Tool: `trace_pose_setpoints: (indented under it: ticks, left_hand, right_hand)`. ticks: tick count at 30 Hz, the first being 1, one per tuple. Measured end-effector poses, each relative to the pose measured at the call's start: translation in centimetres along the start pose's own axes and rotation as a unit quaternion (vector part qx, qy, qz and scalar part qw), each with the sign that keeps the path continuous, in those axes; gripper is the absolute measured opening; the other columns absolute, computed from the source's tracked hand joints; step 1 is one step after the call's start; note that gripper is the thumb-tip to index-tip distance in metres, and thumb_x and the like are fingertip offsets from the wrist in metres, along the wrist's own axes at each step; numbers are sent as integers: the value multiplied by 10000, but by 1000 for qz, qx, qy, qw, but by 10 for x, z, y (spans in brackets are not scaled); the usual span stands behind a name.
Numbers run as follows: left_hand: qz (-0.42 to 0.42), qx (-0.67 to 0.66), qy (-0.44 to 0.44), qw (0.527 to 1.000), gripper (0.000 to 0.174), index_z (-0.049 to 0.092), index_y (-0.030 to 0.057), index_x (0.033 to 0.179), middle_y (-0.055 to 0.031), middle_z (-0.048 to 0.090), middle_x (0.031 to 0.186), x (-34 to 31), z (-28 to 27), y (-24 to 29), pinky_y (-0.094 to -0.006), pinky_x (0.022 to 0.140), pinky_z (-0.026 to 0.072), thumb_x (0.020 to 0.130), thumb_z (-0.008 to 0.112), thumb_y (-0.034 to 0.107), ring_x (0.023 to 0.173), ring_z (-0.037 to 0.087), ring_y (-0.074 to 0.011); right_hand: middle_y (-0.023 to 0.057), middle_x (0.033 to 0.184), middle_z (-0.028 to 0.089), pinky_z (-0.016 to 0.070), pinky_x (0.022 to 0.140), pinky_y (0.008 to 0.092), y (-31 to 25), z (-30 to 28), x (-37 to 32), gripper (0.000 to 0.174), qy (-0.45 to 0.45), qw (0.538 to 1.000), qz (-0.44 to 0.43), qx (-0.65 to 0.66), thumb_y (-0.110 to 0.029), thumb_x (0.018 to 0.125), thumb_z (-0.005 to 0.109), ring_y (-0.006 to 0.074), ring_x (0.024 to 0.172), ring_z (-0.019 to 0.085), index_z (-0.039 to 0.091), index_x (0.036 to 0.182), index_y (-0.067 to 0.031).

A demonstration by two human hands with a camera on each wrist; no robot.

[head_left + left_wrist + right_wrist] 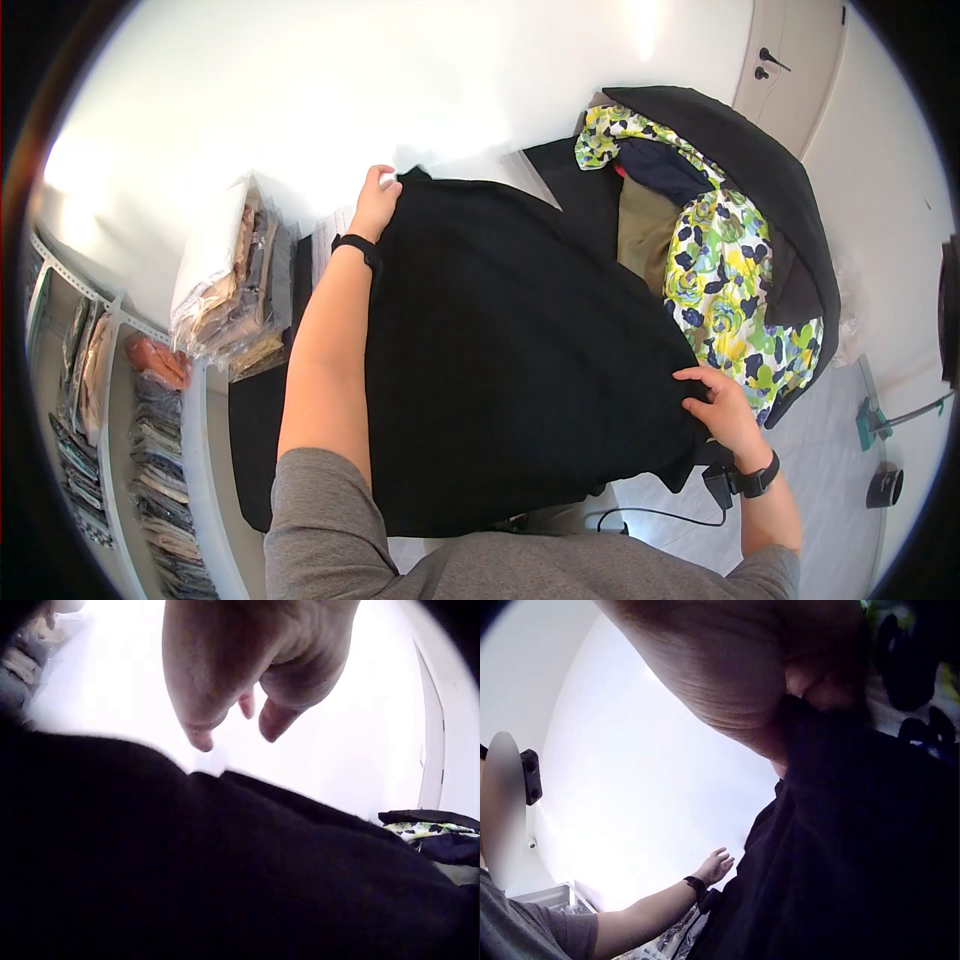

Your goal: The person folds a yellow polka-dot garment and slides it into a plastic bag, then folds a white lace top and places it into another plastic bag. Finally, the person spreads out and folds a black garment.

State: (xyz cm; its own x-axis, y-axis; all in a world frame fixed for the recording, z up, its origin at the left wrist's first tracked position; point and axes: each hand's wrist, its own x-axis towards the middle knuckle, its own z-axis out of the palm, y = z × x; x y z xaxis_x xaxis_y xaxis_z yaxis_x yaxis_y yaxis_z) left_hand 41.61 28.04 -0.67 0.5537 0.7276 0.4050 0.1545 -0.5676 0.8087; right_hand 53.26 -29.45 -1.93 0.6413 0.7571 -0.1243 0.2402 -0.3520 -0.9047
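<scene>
A large black cloth is spread across the middle of the head view; its kind of garment does not show. At its upper left corner is my left hand, and in the left wrist view its fingers hang relaxed and parted just above the cloth's edge. My right hand grips the lower right edge. Seen from the right wrist, the cloth rises in folds to that hand, whose fingertips are partly hidden.
Floral fabric lies heaped with olive and navy clothes on the right, inside a black curved cover. Plastic-bagged clothes are stacked at left. Shelves of folded garments stand lower left. A cable runs from the right wrist.
</scene>
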Motion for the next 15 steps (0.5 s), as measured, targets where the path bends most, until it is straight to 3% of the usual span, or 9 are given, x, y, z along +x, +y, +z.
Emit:
trace_pose_setpoints:
  ticks: [1,3,6,8,11,15]
  left_hand:
    - [-3,2,-1,1000,342,466,-4,1168,-200,590,1072,-1,-3,0,-369,861,477,835,542,9,1060,584,-272]
    - [-53,74,-10,996,467,378,22,1298,-138,434,1313,-2,-17,2,-366,965,394,861,538,47,1180,470,-252]
    - [-69,92,-42,993,490,376,49,1332,-136,442,1329,5,-55,0,-365,969,384,875,538,121,1167,473,-237]
    - [-158,27,-155,975,447,414,68,1312,-118,475,1301,-18,-91,51,-349,981,366,897,515,202,1167,471,-216]
    - [-199,118,-239,943,368,502,93,1239,-54,555,1178,-69,-143,107,-311,928,385,913,503,263,1066,512,-148]
    - [-249,184,-350,884,344,547,100,1192,28,574,1024,-137,-217,108,-252,785,430,912,525,298,903,522,-84]
  right_hand:
    - [9,975,566,397,607,201,2,1,0,397,-1,1000,-6,16,97,713,627,66,671,443,615,1073,-71]
    - [8,979,564,395,620,199,-3,2,-2,398,1,1000,-13,2,97,714,627,71,692,453,613,1075,-71]
    - [5,995,560,398,681,202,-4,1,-1,398,-15,1000,-9,2,98,718,625,86,777,483,608,1080,-64]
    - [11,993,563,403,717,211,-5,4,-2,404,7,1000,-3,6,101,717,617,93,801,486,609,1084,-65]
    - [37,1025,573,415,810,229,-3,5,-3,409,12,999,-22,-21,106,714,606,127,935,521,606,1089,-59]
    - [16,1040,565,403,809,211,-1,7,-1,427,3,1000,-16,-7,123,708,584,111,930,518,604,1093,-60]
